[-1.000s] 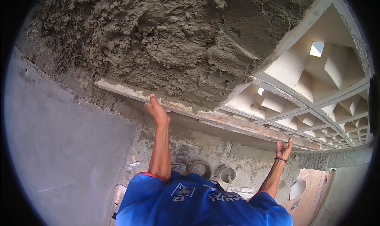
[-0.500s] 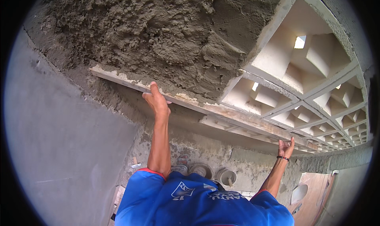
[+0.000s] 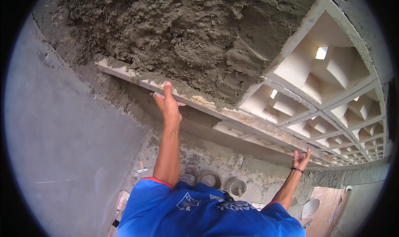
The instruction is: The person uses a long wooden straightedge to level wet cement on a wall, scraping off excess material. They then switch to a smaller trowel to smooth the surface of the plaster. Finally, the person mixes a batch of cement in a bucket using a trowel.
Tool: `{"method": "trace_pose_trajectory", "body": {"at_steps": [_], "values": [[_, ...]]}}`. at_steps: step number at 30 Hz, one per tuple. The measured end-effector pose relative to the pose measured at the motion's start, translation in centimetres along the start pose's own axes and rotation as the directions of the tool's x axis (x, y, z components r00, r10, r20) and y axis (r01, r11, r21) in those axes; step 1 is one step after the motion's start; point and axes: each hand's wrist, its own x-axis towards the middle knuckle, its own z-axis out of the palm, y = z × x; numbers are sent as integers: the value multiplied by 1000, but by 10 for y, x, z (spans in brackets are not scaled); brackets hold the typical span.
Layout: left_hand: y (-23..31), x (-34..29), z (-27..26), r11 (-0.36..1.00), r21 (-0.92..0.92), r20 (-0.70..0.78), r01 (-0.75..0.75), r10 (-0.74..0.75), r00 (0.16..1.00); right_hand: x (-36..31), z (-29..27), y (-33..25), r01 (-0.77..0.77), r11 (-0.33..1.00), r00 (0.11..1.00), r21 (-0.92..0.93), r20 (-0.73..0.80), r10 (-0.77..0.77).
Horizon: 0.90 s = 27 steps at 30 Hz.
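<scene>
A long, narrow straightedge board (image 3: 249, 121), its upper edge caked with mortar, lies slantwise across the wall. Rough wet mortar (image 3: 178, 33) covers the wall above its left half. My left hand (image 3: 168, 106) grips the board left of its middle, thumb up on the near face, the other fingers partly hidden underneath. Toward the right end, my right hand (image 3: 301, 159) supports it from below with fingers bent up against it; part of that grip is hard to make out. Pale hollow ventilation blocks (image 3: 314, 106) are set in the wall beside the mortar, and the board's right half crosses them.
Smooth grey wall (image 3: 70, 129) rises on the left. Below me on the floor stand a bucket with a handled tool in it (image 3: 237, 188) and another round bucket (image 3: 210, 179). A small trowel-like tool (image 3: 142, 169) lies near the left wall. A pale oval piece (image 3: 312, 208) is at lower right.
The view has turned slightly, so the wall's left side sits higher and the blocks lower. Both hands keep their hold, and the board has hardly shifted against the wall.
</scene>
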Motion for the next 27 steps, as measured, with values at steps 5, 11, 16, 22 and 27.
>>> {"method": "trace_pose_trajectory", "body": {"at_steps": [5, 11, 16, 22, 27], "values": [[-50, 16, -50, 987, 56, 22, 150, -151, 988, -17, 2, 29, -52, 996, 999, -71, -12, 51], [-78, 20, -48, 983, 66, -37, 172, -170, 985, -3, -18, 42, -48, 995, 999, -90, 18, 50], [-81, 29, -42, 985, -24, -1, 173, -173, 985, -1, 1, 33, 0, 998, 998, -60, -67, -4], [-70, 25, -24, 986, 44, -91, 161, -156, 984, -3, 7, 20, 33, 998, 995, -54, -93, -38], [-44, 23, -12, 994, 66, -50, 87, -83, 995, -8, 13, 8, 64, 998, 993, -25, -96, -66]]}}
